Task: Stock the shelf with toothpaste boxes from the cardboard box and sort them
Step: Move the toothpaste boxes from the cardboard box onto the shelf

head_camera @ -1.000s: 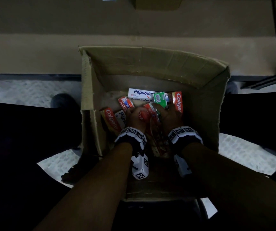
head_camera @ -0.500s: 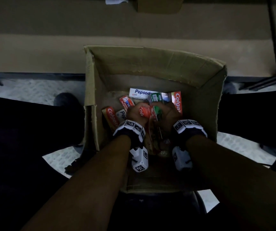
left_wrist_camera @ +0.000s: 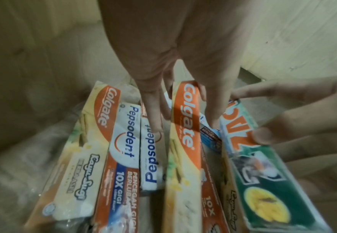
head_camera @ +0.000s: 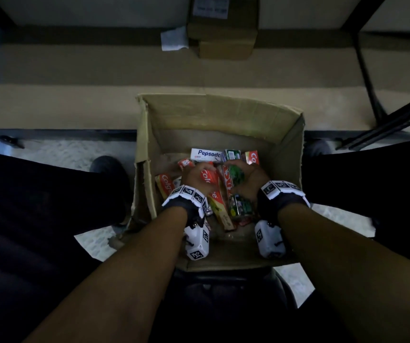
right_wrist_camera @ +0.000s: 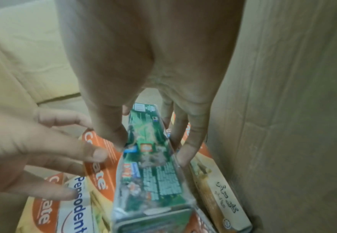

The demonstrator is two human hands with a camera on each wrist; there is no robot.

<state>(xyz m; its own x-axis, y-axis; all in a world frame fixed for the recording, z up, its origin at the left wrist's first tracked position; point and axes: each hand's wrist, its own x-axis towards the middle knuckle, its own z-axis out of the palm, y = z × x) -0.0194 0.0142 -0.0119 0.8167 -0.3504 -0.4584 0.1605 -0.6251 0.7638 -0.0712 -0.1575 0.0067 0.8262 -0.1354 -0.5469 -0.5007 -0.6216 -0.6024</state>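
An open cardboard box (head_camera: 223,115) stands on the floor between my legs, with several toothpaste boxes lying loose in it. My left hand (head_camera: 197,177) (left_wrist_camera: 184,126) grips an orange Colgate box (head_camera: 210,180) (left_wrist_camera: 185,157) across its width, thumb on one side and fingers on the other. Beside it, my right hand (head_camera: 249,180) (right_wrist_camera: 151,151) pinches a green toothpaste box (head_camera: 236,173) (right_wrist_camera: 155,181) the same way. The two held boxes sit side by side, raised a little above the pile. A white Pepsodent box (head_camera: 205,154) lies at the far end.
More Colgate (left_wrist_camera: 103,110) and Pepsodent (left_wrist_camera: 127,134) boxes lie left of my left hand. A beige shelf board (head_camera: 75,70) runs beyond the cardboard box, with a small brown carton (head_camera: 223,28) on it. A black metal frame (head_camera: 384,125) crosses at right.
Both hands have closed on boxes in the pile and lifted them slightly towards me. My view has tipped up, so more of the shelf shows.
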